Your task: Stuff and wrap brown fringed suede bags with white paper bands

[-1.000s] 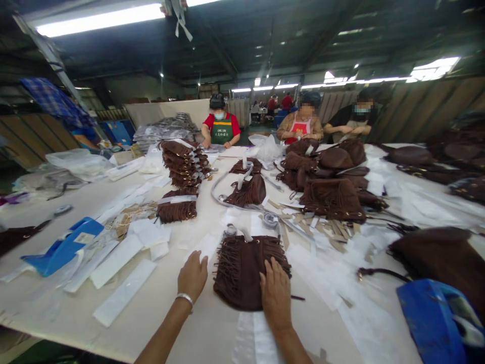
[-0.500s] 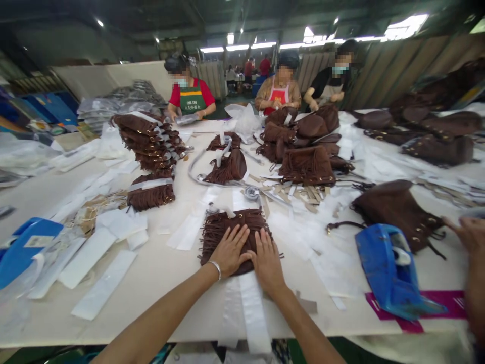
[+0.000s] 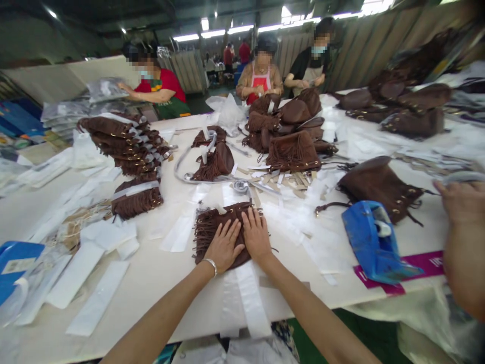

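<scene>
A dark brown fringed bag (image 3: 206, 230) lies flat on the table in front of me. My left hand (image 3: 224, 247) rests on its lower middle, palm down with the fingers spread. Beside it, my right hand (image 3: 256, 233) lies flat on the bag's right side, fingers stretched towards the far edge. White strips (image 3: 248, 298) run out from under the bag towards the table's near edge. At the bag's far edge, a grey wrapped strap (image 3: 241, 187) is coiled. The underside of the bag is hidden.
Stacked fringed bags (image 3: 121, 139) stand at left, more brown bags (image 3: 293, 151) farther back. A blue tape dispenser (image 3: 373, 242) sits at right, another blue dispenser (image 3: 18, 258) at left. A co-worker's hand (image 3: 460, 202) reaches in at right. Several people work across the table.
The view has turned to the right. My right hand has slid farther up the bag, while my left stays on it. Across the table, the person in red now reaches towards the wrapped stack.
</scene>
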`<state>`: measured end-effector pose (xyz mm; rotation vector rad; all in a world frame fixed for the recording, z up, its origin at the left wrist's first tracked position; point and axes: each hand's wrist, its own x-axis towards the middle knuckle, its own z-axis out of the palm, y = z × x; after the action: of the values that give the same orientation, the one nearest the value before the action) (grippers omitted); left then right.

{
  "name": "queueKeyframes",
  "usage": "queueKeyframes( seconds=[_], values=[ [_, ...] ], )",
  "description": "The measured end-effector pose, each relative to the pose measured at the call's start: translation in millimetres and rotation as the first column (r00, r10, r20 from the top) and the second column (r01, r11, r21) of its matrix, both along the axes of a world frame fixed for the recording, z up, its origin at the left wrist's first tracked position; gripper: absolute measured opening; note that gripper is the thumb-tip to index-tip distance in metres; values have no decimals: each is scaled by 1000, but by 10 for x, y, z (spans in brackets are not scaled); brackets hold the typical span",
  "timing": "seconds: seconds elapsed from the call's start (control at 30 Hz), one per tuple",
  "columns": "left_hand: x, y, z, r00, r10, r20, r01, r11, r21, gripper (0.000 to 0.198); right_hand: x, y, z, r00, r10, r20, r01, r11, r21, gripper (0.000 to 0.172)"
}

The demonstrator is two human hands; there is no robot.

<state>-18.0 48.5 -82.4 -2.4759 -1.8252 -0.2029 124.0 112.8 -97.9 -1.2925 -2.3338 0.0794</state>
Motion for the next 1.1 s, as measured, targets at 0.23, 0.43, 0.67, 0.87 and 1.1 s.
queueKeyframes(
  seconds=[0.23,0.43,0.67,0.87,1.1],
  values=[
    [97,-121,147,993,-121,2,120,987,108,53,668,86,66,926,-180,-331,134,978,-157,44],
    [424,-171,408,987,-158,-26,159,987,6,53,828,-232,-35,897,-44,-440,-125,929,-347,33],
    [488,-161,254,969,-168,-183,171,985,1,44,896,103,168,897,26,-442,-269,825,-498,29],
    [574,-127,249,957,-97,-275,108,994,25,42,393,970,383,919,25,-393,-142,952,-270,28],
    [814,-13,362,988,-41,-148,64,986,152,35,66,1193,542,952,214,-220,-247,960,-135,25]
  ],
)
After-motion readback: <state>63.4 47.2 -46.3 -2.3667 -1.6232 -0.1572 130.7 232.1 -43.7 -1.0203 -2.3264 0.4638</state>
